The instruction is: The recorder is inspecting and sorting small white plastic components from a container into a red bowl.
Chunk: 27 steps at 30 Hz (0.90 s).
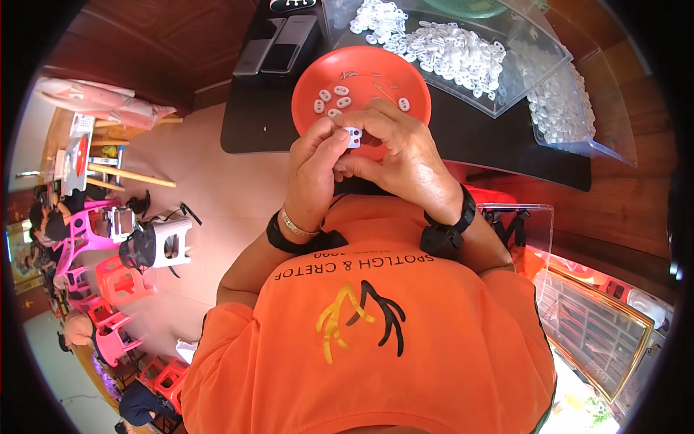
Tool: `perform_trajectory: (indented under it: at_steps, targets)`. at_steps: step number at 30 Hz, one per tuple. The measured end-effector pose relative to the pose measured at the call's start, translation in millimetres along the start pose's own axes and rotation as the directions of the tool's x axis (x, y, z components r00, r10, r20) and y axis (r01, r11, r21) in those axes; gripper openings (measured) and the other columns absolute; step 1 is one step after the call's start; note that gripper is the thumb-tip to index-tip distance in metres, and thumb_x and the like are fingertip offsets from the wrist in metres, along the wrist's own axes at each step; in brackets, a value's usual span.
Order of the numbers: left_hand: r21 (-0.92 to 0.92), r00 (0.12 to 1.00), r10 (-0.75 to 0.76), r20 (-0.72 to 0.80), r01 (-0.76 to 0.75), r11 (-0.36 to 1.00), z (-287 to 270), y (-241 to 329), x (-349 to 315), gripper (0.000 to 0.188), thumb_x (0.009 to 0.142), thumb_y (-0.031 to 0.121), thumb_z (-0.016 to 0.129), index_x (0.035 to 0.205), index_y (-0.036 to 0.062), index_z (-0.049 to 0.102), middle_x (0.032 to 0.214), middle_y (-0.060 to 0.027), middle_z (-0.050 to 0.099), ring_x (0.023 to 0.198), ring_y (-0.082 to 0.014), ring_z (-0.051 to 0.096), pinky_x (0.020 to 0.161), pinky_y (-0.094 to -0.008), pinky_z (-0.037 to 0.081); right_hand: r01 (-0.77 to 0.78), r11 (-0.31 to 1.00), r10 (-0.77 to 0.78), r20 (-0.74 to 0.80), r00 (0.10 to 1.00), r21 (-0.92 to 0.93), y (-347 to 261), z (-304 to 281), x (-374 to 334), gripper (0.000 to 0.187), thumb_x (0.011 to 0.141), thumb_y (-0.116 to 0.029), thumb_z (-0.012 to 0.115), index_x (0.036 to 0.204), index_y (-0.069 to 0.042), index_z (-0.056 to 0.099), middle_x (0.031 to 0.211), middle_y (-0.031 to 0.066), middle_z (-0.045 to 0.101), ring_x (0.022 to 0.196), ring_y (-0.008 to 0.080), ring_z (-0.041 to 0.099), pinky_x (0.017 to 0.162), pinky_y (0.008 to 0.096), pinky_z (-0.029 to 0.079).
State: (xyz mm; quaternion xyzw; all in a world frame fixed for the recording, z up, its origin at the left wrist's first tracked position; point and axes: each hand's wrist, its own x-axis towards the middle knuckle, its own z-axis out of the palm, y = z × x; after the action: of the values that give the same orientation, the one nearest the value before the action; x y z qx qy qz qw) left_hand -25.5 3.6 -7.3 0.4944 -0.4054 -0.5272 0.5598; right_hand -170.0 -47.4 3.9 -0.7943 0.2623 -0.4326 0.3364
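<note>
Over the front of a red round plate [303,87], my two hands meet at a small white plastic piece with two holes [354,137]. My left hand [316,160] is closed, pinching that piece between thumb and finger. Curled in from the other side, my right hand [408,155] has its index finger by the piece's top edge; what its fingertips grip is hidden. On the plate lie several white oval two-hole pieces [342,91], one of them [404,105] apart at the right. Thin metal pins [350,75] are at the plate's far side.
The plate stands on a black table [477,134]. Behind right, a clear box [499,108] holds a heap of white pieces [455,58], with a clear bag of more [564,105] beside it. Two grey phone-like devices [289,45] lie far left. Plastic stools [124,280] stand off left.
</note>
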Motion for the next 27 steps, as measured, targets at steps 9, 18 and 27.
perform_trajectory:
  at_steps: [9,18,27]
  targets:
    - [-0.044,0.999,0.053,0.003,-0.053,0.998,-3.2,-1.5,-3.6,0.024,0.093,0.021,0.047,0.077,0.0037,0.054,0.061,0.0001,0.051,0.053,-0.0073,0.046,0.05,-0.0212,0.036,0.11,0.993,-0.113,-0.05,0.992,-0.049,-0.5,5.2,-0.5,0.023,0.073,-0.008,0.072,0.094,-0.005,0.063,0.08,0.0094,0.064,0.067,0.0267,0.064,0.057,0.0328,0.051]
    - [-0.031,0.997,0.08,0.009,-0.079,0.996,-3.8,-1.5,-7.3,0.025,0.093,0.02,0.047,0.073,0.0043,0.052,0.061,0.0001,0.049,0.054,-0.0071,0.046,0.05,-0.0211,0.036,0.099,0.995,-0.099,-0.055,0.994,-0.001,0.2,8.6,-3.8,0.016,0.077,-0.007,0.069,0.092,-0.006,0.064,0.075,0.0089,0.063,0.062,0.0254,0.063,0.055,0.0315,0.05]
    - [0.0,0.992,0.125,0.012,-0.125,0.992,-3.6,2.5,-8.3,0.025,0.094,0.02,0.047,0.076,0.0035,0.053,0.063,0.0002,0.05,0.056,-0.0064,0.046,0.051,-0.0212,0.035,0.031,0.995,-0.023,-0.093,0.995,0.092,-0.4,14.1,-4.7,0.016,0.078,-0.005,0.071,0.092,-0.003,0.064,0.079,0.0084,0.066,0.065,0.0186,0.066,0.057,0.0268,0.053]
